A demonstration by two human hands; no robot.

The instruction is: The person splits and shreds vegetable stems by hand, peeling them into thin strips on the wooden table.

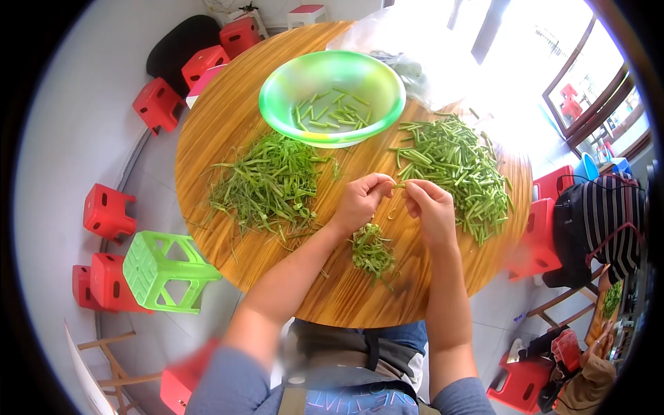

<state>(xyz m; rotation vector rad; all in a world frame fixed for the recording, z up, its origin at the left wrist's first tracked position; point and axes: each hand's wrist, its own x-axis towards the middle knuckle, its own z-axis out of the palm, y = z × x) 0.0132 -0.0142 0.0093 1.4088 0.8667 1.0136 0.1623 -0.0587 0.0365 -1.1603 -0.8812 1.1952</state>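
Over the near half of the round wooden table, my left hand [362, 200] and my right hand [430, 211] meet fingertip to fingertip. Both are closed in a pinch on a short green vegetable stem [399, 185] that shows between them. Below my hands lies a small heap of stringy green peelings [373, 252]. To the left spreads a larger pile of thin leaves and strips [266, 183]. A big pile of cut green stems [460, 169] sits to the right. Beyond my hands stands a green and white basin [332, 135] with several stem pieces [335, 114] inside.
A clear plastic bag [415, 66] rests at the table's far side. Red stools [109, 211] and a green stool [166, 270] stand on the left. At the right, a person in a striped top [609, 221] is beside more red stools [538, 238].
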